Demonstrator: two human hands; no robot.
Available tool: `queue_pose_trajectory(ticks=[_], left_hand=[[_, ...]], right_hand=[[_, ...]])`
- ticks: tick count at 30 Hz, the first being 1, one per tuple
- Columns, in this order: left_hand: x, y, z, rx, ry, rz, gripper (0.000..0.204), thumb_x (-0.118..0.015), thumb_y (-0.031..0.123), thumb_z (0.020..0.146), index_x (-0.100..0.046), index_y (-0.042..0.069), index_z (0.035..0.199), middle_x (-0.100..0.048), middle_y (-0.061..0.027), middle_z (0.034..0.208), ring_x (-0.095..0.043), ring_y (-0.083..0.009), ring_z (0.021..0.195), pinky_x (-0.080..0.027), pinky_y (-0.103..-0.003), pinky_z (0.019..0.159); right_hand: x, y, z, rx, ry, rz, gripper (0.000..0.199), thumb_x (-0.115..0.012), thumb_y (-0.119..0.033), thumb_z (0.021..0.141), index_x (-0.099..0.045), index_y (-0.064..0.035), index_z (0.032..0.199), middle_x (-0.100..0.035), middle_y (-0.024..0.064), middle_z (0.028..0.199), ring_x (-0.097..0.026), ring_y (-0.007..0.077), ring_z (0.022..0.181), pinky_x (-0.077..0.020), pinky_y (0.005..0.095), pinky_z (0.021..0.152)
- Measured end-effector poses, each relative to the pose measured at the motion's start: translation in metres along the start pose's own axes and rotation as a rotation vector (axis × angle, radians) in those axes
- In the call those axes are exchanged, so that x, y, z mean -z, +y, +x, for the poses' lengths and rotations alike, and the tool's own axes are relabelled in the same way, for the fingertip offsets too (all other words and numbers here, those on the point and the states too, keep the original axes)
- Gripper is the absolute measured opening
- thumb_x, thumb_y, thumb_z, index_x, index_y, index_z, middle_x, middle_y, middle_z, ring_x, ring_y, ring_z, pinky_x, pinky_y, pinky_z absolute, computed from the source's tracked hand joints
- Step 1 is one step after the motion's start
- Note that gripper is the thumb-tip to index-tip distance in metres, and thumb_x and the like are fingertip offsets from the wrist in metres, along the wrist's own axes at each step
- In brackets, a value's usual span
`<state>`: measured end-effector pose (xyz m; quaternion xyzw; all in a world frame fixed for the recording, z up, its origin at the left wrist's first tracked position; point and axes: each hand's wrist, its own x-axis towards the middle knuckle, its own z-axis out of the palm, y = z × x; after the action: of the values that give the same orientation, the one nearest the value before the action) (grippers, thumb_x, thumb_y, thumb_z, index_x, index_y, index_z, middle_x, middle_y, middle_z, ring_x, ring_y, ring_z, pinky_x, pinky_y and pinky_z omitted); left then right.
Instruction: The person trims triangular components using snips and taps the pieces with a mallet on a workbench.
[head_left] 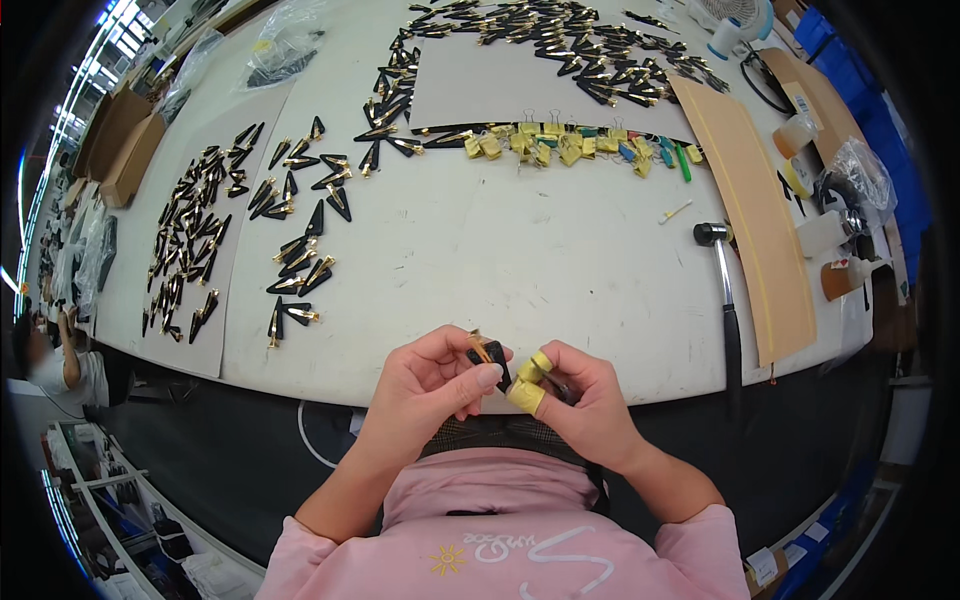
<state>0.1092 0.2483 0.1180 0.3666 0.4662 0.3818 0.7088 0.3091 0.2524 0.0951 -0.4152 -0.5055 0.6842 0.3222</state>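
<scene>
My left hand (432, 385) and my right hand (580, 400) meet over the near edge of the white table (500, 250). Between their fingertips they hold one small black triangular piece with a gold metal clip (488, 358). Yellow tape wraps the thumb and forefinger of my right hand. Many more black and gold pieces (300, 260) lie in loose rows on the table to the left, and another mass of black and gold pieces (560, 40) lies at the far side.
A hammer (728, 300) lies right of my hands beside a long tan board (760, 220). A row of yellow binder clips (560, 145) sits mid-table. Grey card sheets, plastic bags, cardboard boxes and bottles ring the edges. Another person sits far left.
</scene>
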Motion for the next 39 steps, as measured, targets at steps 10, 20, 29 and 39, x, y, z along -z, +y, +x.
queue_pose_trajectory(ticks=[10,20,29,39], left_hand=[[0.016,-0.017,0.006,-0.038,0.093,-0.049,0.016,-0.059,0.010,0.093,-0.063,-0.001,0.104,-0.067,-0.0048,0.093,-0.059,-0.0081,0.081,-0.046,-0.024,0.074],[0.017,-0.020,0.007,-0.025,0.108,-0.074,0.016,-0.058,0.006,0.092,-0.062,-0.002,0.104,-0.066,-0.0056,0.086,-0.056,-0.0060,0.074,-0.045,-0.021,0.068],[0.021,-0.022,0.006,-0.015,0.055,-0.051,0.019,-0.060,0.010,0.093,-0.061,-0.001,0.109,-0.067,-0.0028,0.090,-0.059,-0.0026,0.081,-0.045,-0.016,0.068],[0.015,-0.020,0.006,-0.011,0.102,-0.021,0.016,-0.059,0.006,0.092,-0.061,-0.002,0.105,-0.066,-0.0047,0.087,-0.057,-0.0053,0.074,-0.044,-0.019,0.066]], right_hand=[[0.010,-0.006,0.013,0.589,0.260,-0.851,0.027,-0.071,-0.006,0.067,-0.064,-0.0028,0.093,-0.054,0.0067,0.074,-0.057,0.0204,0.057,-0.0420,0.0302,0.049],[0.007,-0.008,0.026,0.683,0.182,-1.114,0.023,-0.069,-0.003,0.066,-0.063,-0.0056,0.088,-0.051,0.0033,0.070,-0.053,0.0169,0.052,-0.0396,0.0310,0.045],[0.005,-0.004,0.029,0.648,0.149,-1.119,0.022,-0.070,-0.005,0.066,-0.062,-0.0067,0.086,-0.051,0.0035,0.070,-0.055,0.0174,0.053,-0.0408,0.0314,0.045],[0.008,-0.009,0.027,0.631,0.125,-1.131,0.021,-0.070,-0.007,0.067,-0.061,-0.0081,0.086,-0.051,0.0023,0.071,-0.056,0.0170,0.055,-0.0417,0.0317,0.047]])
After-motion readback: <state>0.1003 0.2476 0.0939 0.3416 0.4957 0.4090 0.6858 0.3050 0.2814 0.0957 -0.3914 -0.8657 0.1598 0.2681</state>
